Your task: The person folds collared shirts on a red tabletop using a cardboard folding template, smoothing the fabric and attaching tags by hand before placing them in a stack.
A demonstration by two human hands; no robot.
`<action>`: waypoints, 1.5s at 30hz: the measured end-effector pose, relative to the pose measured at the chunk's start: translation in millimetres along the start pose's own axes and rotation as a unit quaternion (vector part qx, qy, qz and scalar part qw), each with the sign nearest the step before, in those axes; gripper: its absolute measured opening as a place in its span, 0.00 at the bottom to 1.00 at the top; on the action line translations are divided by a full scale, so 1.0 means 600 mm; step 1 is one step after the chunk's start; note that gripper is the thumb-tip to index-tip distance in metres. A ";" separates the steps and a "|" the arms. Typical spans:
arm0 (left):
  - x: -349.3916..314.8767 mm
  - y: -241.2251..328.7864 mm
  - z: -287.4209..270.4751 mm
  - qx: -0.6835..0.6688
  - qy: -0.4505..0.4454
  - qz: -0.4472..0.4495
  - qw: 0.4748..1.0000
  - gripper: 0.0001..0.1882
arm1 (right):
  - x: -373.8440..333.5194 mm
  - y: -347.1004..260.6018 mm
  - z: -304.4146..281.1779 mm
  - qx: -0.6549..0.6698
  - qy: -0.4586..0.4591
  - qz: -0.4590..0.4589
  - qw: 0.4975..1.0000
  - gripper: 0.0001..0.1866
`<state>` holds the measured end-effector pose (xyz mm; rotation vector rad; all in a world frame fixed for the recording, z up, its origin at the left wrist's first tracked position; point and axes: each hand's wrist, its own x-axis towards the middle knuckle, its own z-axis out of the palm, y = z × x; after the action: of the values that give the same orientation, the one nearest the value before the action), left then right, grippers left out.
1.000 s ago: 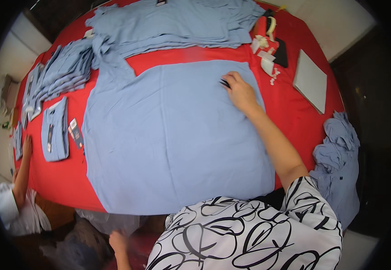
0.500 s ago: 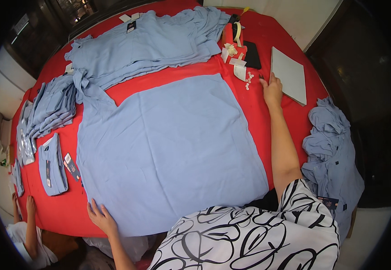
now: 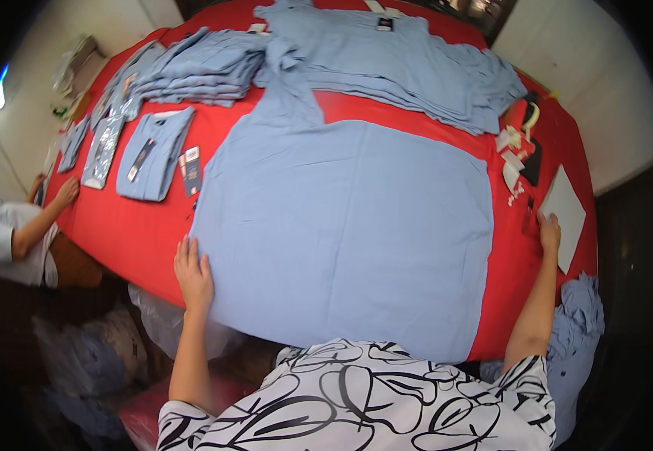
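ok so counting this up: one left hand, one right hand, so two hands. one blue garment spread out, one folded stack plus one flat stack, so two stacks total. one folded shirt by itself, one white board, one crumpled heap, one red counter, one co-worker. little white bits are too tiny to count

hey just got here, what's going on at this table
A light blue garment lies spread on a red-covered table. The person's left hand is at its left edge; the right hand is at a flat white panel, grip unclear. A stack of blue garments lies beyond, and a co-worker is at the left.
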<state>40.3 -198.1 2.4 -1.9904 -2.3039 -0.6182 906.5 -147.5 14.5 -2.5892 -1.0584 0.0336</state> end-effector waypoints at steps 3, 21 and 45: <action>-0.001 -0.008 0.007 -0.012 0.003 0.006 1.000 0.25 | 0.009 0.019 -0.020 0.017 -0.019 -0.083 0.996 0.33; 0.028 -0.044 -0.050 -0.021 -0.053 0.056 0.997 0.34 | -0.493 -0.621 -0.241 0.480 -0.264 -0.385 0.743 0.20; 0.103 0.057 0.025 -0.062 0.015 0.162 0.985 0.35 | -0.616 -0.824 0.135 0.080 -0.176 -0.469 0.862 0.21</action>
<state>65.7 -131.4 15.3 -2.3226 -1.9042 -0.7708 293.5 -47.9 57.6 -1.6994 -2.2227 0.3436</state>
